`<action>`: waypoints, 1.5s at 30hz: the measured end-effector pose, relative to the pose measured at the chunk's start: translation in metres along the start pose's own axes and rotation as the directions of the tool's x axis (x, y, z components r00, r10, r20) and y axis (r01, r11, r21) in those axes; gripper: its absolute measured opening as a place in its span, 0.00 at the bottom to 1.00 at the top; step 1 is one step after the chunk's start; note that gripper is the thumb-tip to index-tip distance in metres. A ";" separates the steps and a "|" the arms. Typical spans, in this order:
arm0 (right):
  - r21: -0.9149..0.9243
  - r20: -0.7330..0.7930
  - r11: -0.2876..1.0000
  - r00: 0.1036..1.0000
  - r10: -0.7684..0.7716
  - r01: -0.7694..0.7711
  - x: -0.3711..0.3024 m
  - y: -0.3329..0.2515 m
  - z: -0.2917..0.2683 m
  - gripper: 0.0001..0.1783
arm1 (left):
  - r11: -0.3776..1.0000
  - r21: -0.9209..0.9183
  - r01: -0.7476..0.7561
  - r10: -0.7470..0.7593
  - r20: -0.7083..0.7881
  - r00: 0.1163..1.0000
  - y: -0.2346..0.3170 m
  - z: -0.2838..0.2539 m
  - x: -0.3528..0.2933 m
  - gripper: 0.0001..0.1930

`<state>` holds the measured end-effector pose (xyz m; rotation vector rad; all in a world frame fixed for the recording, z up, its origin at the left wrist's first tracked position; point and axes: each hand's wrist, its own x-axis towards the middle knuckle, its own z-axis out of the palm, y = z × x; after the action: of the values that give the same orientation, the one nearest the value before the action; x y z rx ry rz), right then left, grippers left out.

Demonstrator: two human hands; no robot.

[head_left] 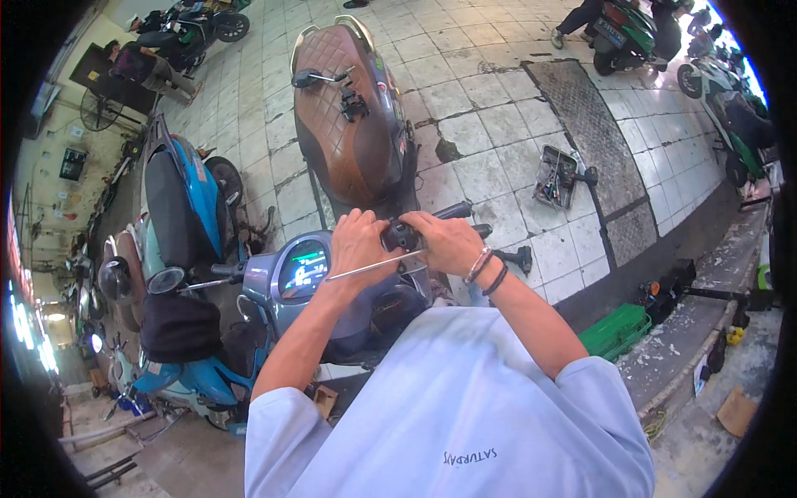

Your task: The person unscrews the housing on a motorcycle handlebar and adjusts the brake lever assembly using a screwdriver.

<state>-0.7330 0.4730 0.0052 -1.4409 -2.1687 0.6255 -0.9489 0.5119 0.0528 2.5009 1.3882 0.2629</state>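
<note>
A person in a pale, short-sleeved shirt (pixel 465 390) works with both hands at the handlebar of a parked scooter (pixel 365 184) on the tiled floor (pixel 479 177) of a motorbike workshop. The left hand (pixel 359 247) is closed on a small black handlebar fitting (pixel 403 237), just beside the lit dash display (pixel 305 267); the right hand (pixel 444 242), a bracelet (pixel 479 264) and a dark band (pixel 496 278) at its wrist, pinches the same fitting from the other side. A thin metal rod (pixel 378 265) runs from the right hand across the left wrist; how it is held cannot be made out. Beyond the hands, a mirror (pixel 307 78) and a black bracket-like part (pixel 353 104) lie on the scooter's quilted brown seat (pixel 324 153). A tray (pixel 540 173) of tools sits on the tiles to the right, near a dark metal floor plate (pixel 588 112), while a green plastic crate (pixel 614 333) rests by the right elbow. A blue-and-black motorbike (pixel 184 192) stands at left; at upper left, another person (pixel 158 68) bends forward near more parked bikes.
</note>
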 end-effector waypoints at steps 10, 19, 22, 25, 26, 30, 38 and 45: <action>0.006 -0.125 1.000 0.992 0.007 -0.006 -0.008 -0.006 0.016 0.41 | 0.991 -0.130 0.024 0.017 0.302 0.953 -0.024 -0.030 0.029 0.27; -0.086 -0.035 0.996 0.999 0.031 -0.033 0.000 -0.014 0.009 0.39 | 0.884 -0.336 0.326 -0.048 0.627 0.777 -0.054 -0.030 0.067 0.28; -0.083 -0.084 0.996 0.996 0.020 -0.027 0.003 -0.016 0.014 0.40 | 0.925 -0.303 0.230 -0.032 0.541 0.841 -0.056 -0.020 0.061 0.33; -0.089 -0.109 0.996 0.994 0.010 -0.020 0.003 -0.014 0.019 0.38 | 0.964 -0.216 0.154 -0.015 0.532 0.847 -0.051 -0.021 0.061 0.37; -0.099 -0.116 0.995 0.993 0.014 -0.026 0.003 -0.014 0.019 0.37 | 0.977 -0.178 0.121 -0.007 0.535 0.845 -0.048 -0.026 0.063 0.37; -0.087 -0.132 0.996 0.991 0.011 -0.022 0.002 -0.014 0.018 0.37 | 0.992 -0.119 0.043 0.030 0.553 0.833 -0.038 -0.032 0.068 0.36; 0.010 0.161 0.999 0.986 0.037 -0.039 0.009 -0.002 -0.018 0.39 | 0.991 -0.122 -0.059 0.118 0.560 0.820 -0.042 -0.025 0.068 0.33; -0.059 0.115 0.995 0.991 -0.075 0.082 0.007 0.000 -0.011 0.38 | 0.992 -0.123 -0.011 0.082 0.588 0.805 -0.039 -0.033 0.072 0.31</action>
<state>-0.7283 0.4810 0.0148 -1.3741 -2.3400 0.6291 -0.9521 0.5975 0.0740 2.2317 1.0127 -0.3991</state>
